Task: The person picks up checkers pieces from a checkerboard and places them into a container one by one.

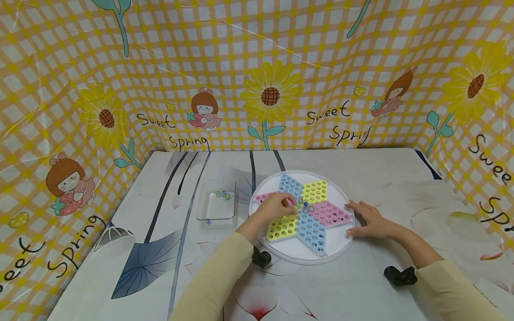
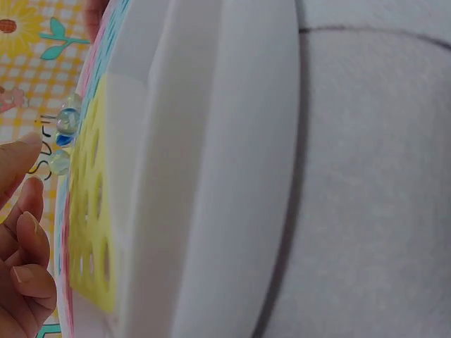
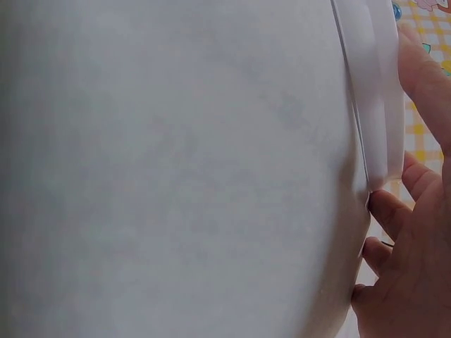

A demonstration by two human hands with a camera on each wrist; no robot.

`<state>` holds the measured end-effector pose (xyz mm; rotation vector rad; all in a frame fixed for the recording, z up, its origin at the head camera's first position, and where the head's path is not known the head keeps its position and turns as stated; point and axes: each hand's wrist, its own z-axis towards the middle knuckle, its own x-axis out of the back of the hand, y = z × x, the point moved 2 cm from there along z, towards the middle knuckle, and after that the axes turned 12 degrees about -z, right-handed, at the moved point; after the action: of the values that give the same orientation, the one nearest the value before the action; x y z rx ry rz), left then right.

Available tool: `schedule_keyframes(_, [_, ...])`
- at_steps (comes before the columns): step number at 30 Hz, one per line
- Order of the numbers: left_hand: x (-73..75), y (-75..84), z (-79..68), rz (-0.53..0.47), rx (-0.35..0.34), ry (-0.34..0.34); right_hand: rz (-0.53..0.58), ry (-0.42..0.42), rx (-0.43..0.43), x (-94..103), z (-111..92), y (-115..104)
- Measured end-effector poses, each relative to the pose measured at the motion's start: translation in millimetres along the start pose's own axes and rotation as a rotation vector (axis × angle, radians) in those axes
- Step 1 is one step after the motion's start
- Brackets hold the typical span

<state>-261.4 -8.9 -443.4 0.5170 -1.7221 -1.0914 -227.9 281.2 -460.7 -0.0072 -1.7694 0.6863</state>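
Left hand (image 1: 277, 207) reaches over the middle of the game board with fingers loosely bent; the left wrist view shows a gap between its thumb and fingers and nothing in its grasp, so it looks released, though the palm is hidden. Right hand (image 1: 371, 221) has its fingers spread and touching the board's edge, clasping nothing. Behind everything hangs a checked cloth (image 1: 225, 67) with sunflowers, and before it stretches the white patterned counter (image 1: 401, 171). On that sits the round white game board (image 1: 337, 243), its star of pink, yellow and blue sections pierced with holes. Just beside it, on the person's left, stands a clear plastic box (image 1: 217, 209). Smallest are the marbles: a few sit together near the star's centre (image 1: 306, 206), close to the left fingertips, while three lie toward the far side of the box and a blue one (image 1: 208, 222) shows at its near wall. The step in hand appears to be setting marbles into the central holes, partly done, with the right hand steadying the rim. A further placement would call for a light pinch on one marble from the box, lowered without knocking its neighbours.
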Motion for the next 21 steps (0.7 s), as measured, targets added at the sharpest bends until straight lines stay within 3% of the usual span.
schedule_keyframes(21, [23.4,-1.3,-4.2,-0.086,-0.006,0.057,-0.01,0.001,-0.008,-2.4,1,3])
